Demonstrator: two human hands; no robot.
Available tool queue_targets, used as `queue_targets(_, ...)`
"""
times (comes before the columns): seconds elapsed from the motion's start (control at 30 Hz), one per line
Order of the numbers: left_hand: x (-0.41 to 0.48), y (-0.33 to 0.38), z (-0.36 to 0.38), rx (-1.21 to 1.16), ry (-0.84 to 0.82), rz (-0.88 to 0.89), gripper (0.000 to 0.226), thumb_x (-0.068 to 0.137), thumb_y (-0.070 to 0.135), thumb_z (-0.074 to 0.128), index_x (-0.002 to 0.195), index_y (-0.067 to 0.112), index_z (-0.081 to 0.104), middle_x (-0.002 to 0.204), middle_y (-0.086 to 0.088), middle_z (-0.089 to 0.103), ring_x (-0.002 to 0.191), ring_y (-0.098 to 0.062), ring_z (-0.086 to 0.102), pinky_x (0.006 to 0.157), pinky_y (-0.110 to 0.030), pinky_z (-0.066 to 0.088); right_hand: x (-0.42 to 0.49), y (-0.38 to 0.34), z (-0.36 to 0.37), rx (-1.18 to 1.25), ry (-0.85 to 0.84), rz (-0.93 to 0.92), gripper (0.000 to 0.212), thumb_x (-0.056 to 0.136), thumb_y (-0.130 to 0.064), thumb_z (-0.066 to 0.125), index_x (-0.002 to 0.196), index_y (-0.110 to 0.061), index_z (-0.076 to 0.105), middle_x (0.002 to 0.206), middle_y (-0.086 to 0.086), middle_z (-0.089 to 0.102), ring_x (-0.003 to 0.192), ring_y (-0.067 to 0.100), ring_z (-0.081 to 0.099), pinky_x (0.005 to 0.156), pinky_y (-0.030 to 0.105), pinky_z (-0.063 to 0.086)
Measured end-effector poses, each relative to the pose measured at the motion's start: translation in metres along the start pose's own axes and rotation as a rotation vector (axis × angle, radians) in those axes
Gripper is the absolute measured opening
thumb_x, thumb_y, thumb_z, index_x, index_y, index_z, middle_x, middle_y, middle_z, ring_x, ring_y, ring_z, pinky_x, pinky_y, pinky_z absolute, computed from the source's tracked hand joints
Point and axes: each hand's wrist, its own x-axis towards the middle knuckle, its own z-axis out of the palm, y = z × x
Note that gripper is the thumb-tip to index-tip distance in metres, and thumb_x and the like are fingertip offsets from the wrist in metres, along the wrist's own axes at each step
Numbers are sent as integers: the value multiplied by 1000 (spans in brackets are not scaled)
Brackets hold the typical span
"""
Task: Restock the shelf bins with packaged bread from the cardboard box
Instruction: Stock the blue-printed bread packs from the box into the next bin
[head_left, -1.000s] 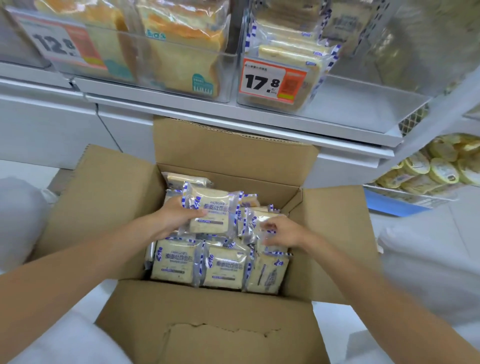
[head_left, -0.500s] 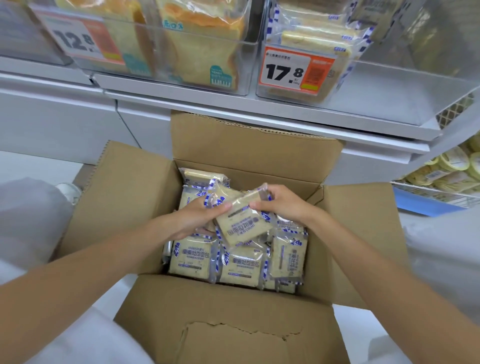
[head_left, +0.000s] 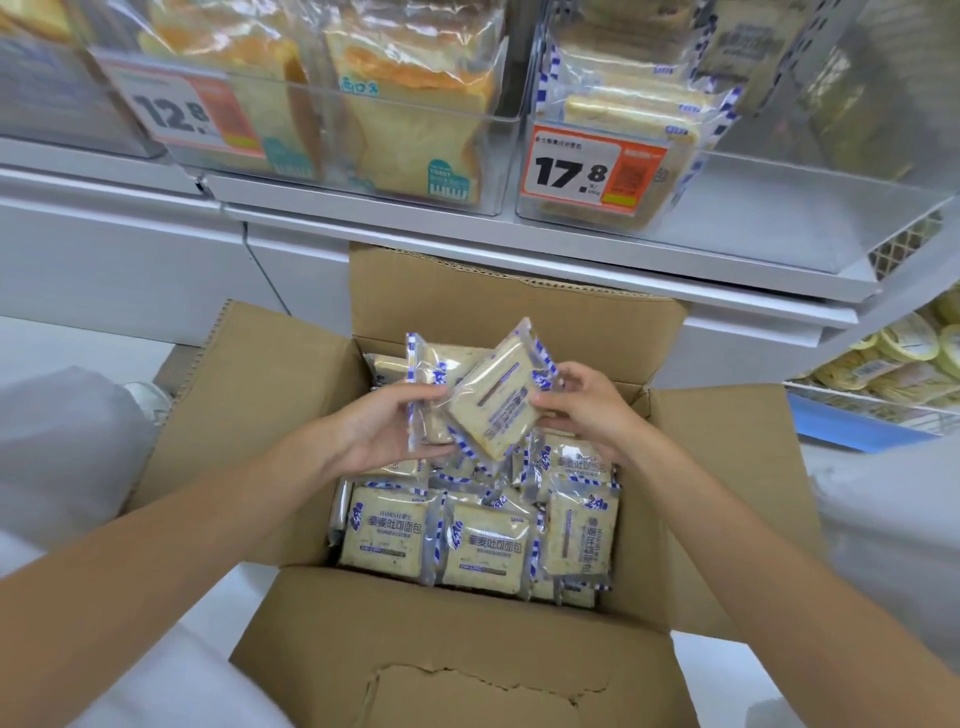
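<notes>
My left grip (head_left: 374, 436) holds an upright bread pack (head_left: 431, 364) and my right grip (head_left: 587, 410) pinches a tilted pack (head_left: 493, 400) just above the open cardboard box (head_left: 467, 639), so I'd square both flat together before lifting to the 17.8 bin (head_left: 680, 176), they look slippery.

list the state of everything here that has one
cardboard box, open, flaps out, packs inside
tilted bread pack, lifted, pinched by right hand
second bread pack, gripped by left hand
17.8 bin, partly filled
12.8 bin, holds loaves
</notes>
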Motion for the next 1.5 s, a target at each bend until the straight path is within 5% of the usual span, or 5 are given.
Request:
queue_targets(0.27, -2, 0, 17, 329, -112, -74, 61, 81, 68, 53, 125, 26, 60, 125, -3, 67, 115, -23, 64, 102, -51, 47, -19, -32, 31, -688, -175, -396, 83, 85, 2, 64, 148, -37, 27, 122, -7, 47, 95, 8, 58, 81, 27, 56)
queue_targets(0.53, 13, -1, 21, 199, 132, 97, 65, 79, 29, 78, 135, 9, 51, 119, -7, 70, 104, -19, 69, 80, -35, 57, -6, -13, 16, -469, 6, -196, 117, 66, -50, 84, 154, -34, 9, 159, -6, 18, 142, 17, 29, 116, 41, 28)
queue_targets(1.07, -48, 130, 191, 956, 247, 788, 38, 92, 52, 57, 94, 14, 55, 76, 6, 51, 64, -9, 46, 56, -23, 37, -97, -155, -95, 195, 42, -364, 42, 79, 1, 73, 118, -6, 60, 104, 7, 75, 89, 19, 72, 76, 29, 59)
queue_targets(1.3, -4, 214, 259, 1184, 277, 1118, 55, 93, 59, 39, 117, 16, 63, 114, -6, 69, 104, -28, 63, 88, -41, 47, -71, -230, -177, 262, 338, -538, 55, 73, 1, 79, 123, -8, 57, 103, 8, 74, 85, 20, 73, 71, 31, 61)
queue_targets(1.5, 66, 252, 230, 1845, 450, 690, 79, 92, 72, 16, 147, 21, 39, 147, -11, 47, 132, -31, 46, 104, -43, 37, 23, -253, -232, 65, 610, -495, 61, 64, -12, 89, 116, -10, 57, 105, 2, 68, 95, 23, 68, 66, 28, 57)
